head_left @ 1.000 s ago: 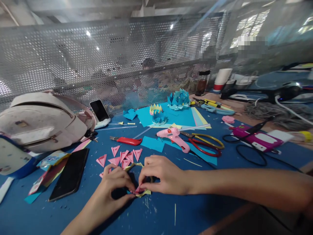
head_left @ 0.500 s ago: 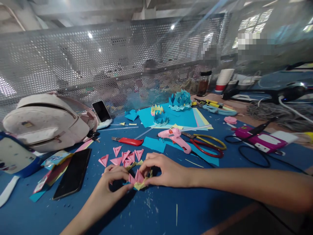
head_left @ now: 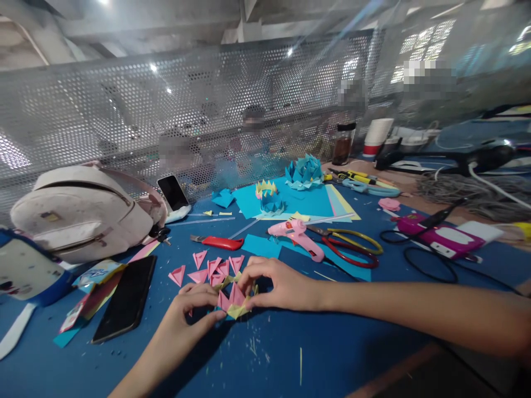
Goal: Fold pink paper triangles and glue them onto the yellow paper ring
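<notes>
Perforated grey metal panelling (head_left: 186, 105) is rising behind a blue worktop (head_left: 332, 337), on which a pink pistol-shaped glue gun (head_left: 298, 237) is lying. Nearer the person than the glue gun and to its left, a small ring of folded yellow and pink paper with upright points (head_left: 236, 298) is sitting between both hands; shadow is hiding whether it is touching the worktop. The left hand (head_left: 194, 309) is curving round the ring's left side, thumb and fingers holding its edge. The right hand (head_left: 274, 284) is gripping the opposite side in a narrow pinch. Small pink folded-paper triangles (head_left: 214, 266) are lying in a loose cluster left of the glue gun, just beyond the left hand. A red-handled utility knife (head_left: 222, 243) is also resting left of the glue gun, while metal scissors with red and yellow handles (head_left: 360, 266) are lying just to its right. Beyond the glue gun, a many-pointed blue paper flower (head_left: 304, 172) is standing on flat blue paper sheets (head_left: 311, 202).
</notes>
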### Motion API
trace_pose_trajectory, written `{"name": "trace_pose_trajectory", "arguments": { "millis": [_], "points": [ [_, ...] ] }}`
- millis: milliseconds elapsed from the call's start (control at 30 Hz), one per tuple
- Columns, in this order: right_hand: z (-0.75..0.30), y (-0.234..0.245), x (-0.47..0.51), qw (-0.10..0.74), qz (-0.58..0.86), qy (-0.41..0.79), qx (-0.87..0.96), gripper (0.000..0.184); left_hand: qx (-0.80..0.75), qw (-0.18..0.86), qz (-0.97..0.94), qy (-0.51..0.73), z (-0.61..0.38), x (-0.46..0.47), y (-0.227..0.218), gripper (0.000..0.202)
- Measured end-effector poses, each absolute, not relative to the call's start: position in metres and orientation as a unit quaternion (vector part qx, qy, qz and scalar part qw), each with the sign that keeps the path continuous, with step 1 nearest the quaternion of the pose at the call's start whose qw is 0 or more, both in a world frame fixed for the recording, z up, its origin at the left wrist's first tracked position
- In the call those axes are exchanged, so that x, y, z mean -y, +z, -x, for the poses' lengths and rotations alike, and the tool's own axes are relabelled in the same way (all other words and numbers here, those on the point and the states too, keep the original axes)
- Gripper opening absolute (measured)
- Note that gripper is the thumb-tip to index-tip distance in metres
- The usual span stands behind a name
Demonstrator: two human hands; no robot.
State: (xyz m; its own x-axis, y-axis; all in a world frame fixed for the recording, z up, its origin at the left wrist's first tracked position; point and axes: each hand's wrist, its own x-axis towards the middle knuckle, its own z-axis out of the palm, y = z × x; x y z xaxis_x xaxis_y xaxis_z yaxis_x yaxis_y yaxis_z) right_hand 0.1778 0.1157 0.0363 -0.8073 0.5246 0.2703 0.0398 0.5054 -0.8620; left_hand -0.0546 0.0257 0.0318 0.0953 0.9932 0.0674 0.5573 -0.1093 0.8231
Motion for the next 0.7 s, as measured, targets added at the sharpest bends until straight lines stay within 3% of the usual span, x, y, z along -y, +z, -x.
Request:
{"name": "trace_pose_trajectory", "arguments": {
  "millis": [367, 700],
  "points": [
    [-0.177, 0.043, -0.107, 0.249, 0.176, 0.423, 0.854, 0.021, -0.557, 0.29, -0.692, 0.356, 0.053, -0.024, 0.031, 0.014],
    [-0.176, 0.041, -0.1, 0.268, 0.214, 0.513, 0.787, 0.021, -0.563, 0.287, -0.704, 0.326, 0.05, -0.024, 0.03, 0.014]
  ]
}}
